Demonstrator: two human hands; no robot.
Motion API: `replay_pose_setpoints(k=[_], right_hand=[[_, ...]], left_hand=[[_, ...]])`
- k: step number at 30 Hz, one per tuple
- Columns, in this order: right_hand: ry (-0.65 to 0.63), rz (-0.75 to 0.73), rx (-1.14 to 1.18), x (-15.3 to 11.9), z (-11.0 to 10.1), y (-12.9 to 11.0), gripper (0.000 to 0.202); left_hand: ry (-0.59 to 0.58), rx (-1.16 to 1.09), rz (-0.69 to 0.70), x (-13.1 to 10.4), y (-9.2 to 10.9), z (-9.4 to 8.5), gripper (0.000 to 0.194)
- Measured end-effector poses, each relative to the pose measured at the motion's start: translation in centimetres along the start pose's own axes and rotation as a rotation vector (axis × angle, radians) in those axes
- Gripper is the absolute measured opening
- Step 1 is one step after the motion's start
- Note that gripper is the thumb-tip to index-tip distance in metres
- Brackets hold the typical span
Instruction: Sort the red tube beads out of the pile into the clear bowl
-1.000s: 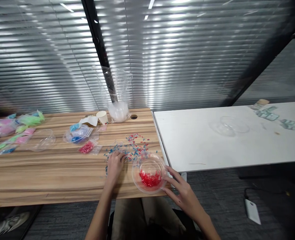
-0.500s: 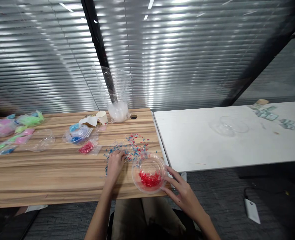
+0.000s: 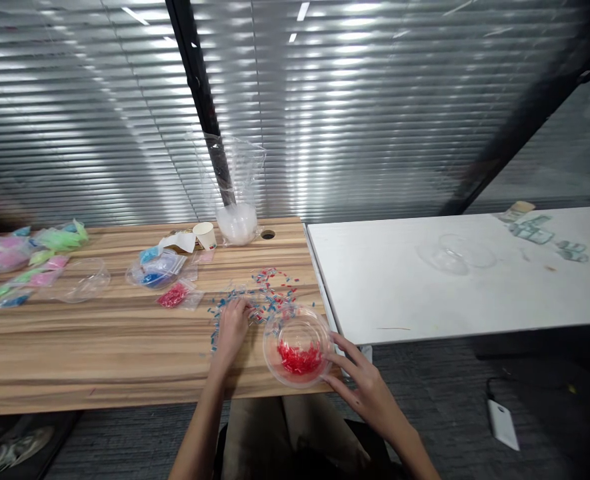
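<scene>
On wood-grain table (image 3: 125, 353): my right hand (image 3: 369, 385), clasping clear round plastic bowl (image 3: 299, 333), red bits (image 3: 299, 361) inside. Amid loose blue-and-red bits (image 3: 277, 302): my left hand (image 3: 233, 328), grip indiscernible.

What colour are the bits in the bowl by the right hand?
Red. The bits show best in the head view.

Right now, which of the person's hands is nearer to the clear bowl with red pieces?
Right. The right hand has its fingers at the right rim of the clear bowl. The left hand is apart, left of it, among scattered pieces.
</scene>
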State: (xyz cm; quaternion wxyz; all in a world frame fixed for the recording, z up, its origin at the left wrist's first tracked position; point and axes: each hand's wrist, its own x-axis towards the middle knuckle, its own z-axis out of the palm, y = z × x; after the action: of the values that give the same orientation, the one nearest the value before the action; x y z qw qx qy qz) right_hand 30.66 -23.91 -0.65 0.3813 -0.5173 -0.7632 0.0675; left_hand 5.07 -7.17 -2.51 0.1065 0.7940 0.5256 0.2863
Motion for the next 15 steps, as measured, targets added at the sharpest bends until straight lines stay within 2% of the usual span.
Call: replay_pose_setpoints(k=[6,15], right_hand=[[0.008,-0.004,0.01,0.0,0.2,-0.1,0.028],[-0.012,-0.01,0.023,0.3,0.3,-0.1,0.028]], left_hand=[[0.111,-0.276,0.006,-0.5,1.7,-1.2,0.014],[0.175,-0.359,0.106,-2.1,5.6,-4.1,0.012]])
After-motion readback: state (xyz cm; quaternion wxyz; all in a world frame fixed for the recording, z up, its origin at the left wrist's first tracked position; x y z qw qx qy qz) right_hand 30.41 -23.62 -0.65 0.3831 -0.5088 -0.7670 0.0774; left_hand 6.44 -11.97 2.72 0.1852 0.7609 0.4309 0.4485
